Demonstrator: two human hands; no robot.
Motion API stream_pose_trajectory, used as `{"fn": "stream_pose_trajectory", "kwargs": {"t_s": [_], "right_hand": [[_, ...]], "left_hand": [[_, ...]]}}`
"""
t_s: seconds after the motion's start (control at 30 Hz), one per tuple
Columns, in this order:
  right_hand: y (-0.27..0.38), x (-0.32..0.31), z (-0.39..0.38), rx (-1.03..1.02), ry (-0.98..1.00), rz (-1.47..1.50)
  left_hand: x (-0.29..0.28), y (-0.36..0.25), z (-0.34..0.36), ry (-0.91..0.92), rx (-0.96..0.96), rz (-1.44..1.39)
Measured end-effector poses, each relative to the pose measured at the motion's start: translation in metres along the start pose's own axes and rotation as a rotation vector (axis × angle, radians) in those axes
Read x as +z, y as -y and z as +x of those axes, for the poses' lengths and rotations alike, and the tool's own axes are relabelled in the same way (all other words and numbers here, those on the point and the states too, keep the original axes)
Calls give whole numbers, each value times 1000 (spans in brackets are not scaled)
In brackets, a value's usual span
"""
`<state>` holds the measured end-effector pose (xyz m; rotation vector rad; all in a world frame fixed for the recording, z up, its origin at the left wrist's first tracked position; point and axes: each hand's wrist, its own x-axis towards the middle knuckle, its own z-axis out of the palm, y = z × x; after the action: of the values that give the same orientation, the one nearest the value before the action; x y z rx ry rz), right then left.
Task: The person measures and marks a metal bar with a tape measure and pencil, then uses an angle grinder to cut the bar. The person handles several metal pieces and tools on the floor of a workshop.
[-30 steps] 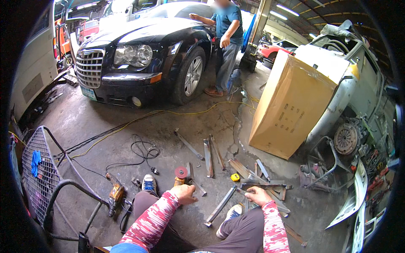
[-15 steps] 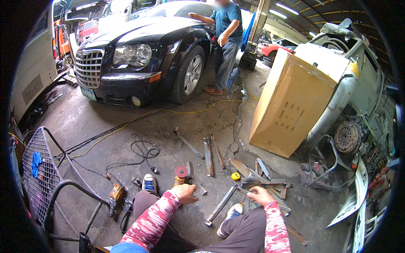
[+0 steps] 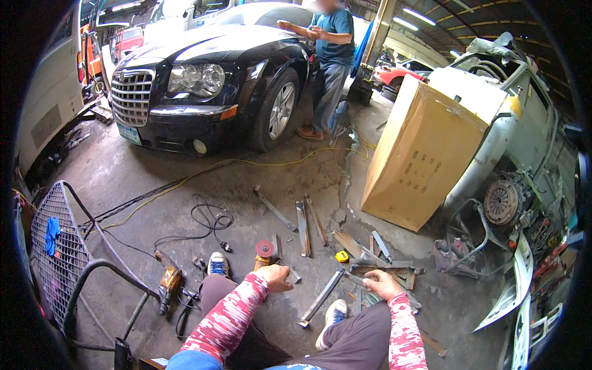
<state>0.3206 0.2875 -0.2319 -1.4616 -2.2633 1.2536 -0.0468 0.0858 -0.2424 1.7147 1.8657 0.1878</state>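
My left hand (image 3: 277,278) is over my left knee, its fingers curled together, and what they hold, if anything, is hidden. Just beyond it stands an angle grinder (image 3: 262,261) with a red disc on top, its lower body hidden behind the hand. On the right, my right hand (image 3: 383,284) pinches the end of a thin metal strip (image 3: 354,279) low above the floor. Around that hand lie several flat metal bars, one long bar (image 3: 323,297) slanting between my feet. A yellow tape measure (image 3: 341,256) rests past them.
A corded power drill (image 3: 169,282) lies left, beside a metal-framed chair (image 3: 102,268). A large cardboard box (image 3: 425,157) stands at right, near loose car parts. Ahead is a black car (image 3: 203,92), with another person (image 3: 333,49) beside it. Cables cross the floor.
My left hand has shifted slightly up and right, beside the grinder. The right hand stays at the metal strip. The person by the car has raised a lowered arm.
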Motion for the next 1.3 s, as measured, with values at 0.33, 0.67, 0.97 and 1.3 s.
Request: {"fn": "stream_pose_trajectory", "kwargs": {"t_s": [0.33, 0.67, 0.97, 1.3], "right_hand": [[-27, 21, 48, 102, 63, -58], [-23, 9, 14, 75, 54, -126], [-12, -1, -5, 126, 19, -105], [-129, -37, -18, 198, -475, 382]], "left_hand": [[-4, -8, 2, -58, 18, -23], [7, -17, 4, -3, 93, -20], [9, -28, 24, 28, 159, 150], [-4, -7, -19, 67, -106, -45]]}}
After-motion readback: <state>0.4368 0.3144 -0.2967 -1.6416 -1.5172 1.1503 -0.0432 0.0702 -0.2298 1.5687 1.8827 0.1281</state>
